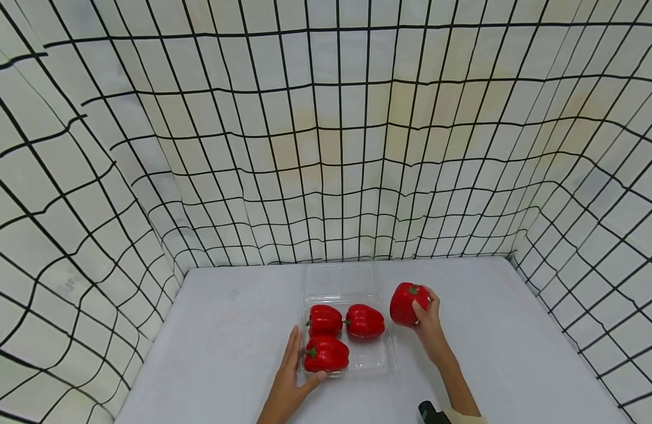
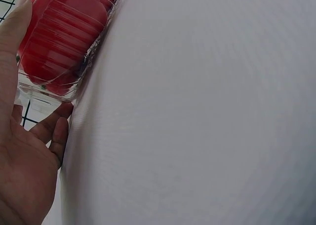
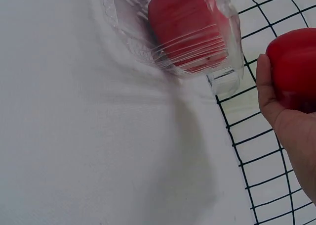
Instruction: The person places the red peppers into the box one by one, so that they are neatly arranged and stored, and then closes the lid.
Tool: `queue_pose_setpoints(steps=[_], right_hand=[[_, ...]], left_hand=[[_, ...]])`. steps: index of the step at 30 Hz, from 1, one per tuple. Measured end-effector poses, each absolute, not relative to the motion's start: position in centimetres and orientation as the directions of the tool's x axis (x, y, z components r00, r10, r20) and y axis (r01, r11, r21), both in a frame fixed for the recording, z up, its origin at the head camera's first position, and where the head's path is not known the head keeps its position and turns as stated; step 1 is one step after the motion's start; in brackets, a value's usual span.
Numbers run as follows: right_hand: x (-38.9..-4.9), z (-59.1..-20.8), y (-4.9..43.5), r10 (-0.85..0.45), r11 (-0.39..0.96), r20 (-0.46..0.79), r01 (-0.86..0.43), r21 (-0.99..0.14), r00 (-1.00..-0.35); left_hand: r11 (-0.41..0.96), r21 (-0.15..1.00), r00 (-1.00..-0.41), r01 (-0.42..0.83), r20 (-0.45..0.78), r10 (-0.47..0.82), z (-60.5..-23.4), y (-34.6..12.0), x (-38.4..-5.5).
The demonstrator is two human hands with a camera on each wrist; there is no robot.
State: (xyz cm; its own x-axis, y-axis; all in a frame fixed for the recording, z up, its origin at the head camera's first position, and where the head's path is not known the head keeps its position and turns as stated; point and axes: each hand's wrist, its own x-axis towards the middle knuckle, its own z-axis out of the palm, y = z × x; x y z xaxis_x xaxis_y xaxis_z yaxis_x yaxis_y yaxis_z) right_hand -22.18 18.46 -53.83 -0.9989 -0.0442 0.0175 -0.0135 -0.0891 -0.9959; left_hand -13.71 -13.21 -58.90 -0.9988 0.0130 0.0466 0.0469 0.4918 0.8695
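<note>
In the head view, my right hand (image 1: 429, 324) grips a red bell pepper (image 1: 401, 303) just beyond the right side of a clear plastic clamshell box (image 1: 370, 356). The right wrist view shows this pepper (image 3: 296, 69) held in the hand (image 3: 291, 121), beside the box wall. Three more red bell peppers lie in the box: one back left (image 1: 326, 320), one back right (image 1: 365, 322) and one front left (image 1: 328, 354). My left hand (image 1: 291, 380) rests at the box's front left corner, fingers straight along the left side and thumb at the front edge.
The box's clear lid (image 1: 340, 282) is folded back, away from me. A white table (image 1: 225, 330) carries everything. Behind it and at both sides stands white cloth with black netting (image 1: 338, 147). A dark wrist device (image 1: 432, 412) sits by the right forearm.
</note>
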Motion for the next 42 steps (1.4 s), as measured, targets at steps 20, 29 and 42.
queue_pose_setpoints(steps=[20, 29, 42], right_hand=[[-19.3, -53.1, 16.0, -0.142, 0.337, 0.266, -0.299, -0.893, -0.953], [-18.6, -53.3, 15.2, -0.230, 0.492, 0.331, -0.403, -0.772, -0.915], [-17.8, -54.0, 14.2, -0.300, 0.700, 0.388, -0.477, -0.531, -0.872]], left_hand=[[0.498, 0.867, -1.000, 0.029, 0.029, 0.007, -58.5, -13.1, -13.8], [0.481, 0.875, -0.999, 0.044, 0.046, 0.008, -58.7, -13.3, -13.6], [0.499, 0.866, -0.999, 0.027, 0.037, -0.010, -58.9, -13.2, -13.8]])
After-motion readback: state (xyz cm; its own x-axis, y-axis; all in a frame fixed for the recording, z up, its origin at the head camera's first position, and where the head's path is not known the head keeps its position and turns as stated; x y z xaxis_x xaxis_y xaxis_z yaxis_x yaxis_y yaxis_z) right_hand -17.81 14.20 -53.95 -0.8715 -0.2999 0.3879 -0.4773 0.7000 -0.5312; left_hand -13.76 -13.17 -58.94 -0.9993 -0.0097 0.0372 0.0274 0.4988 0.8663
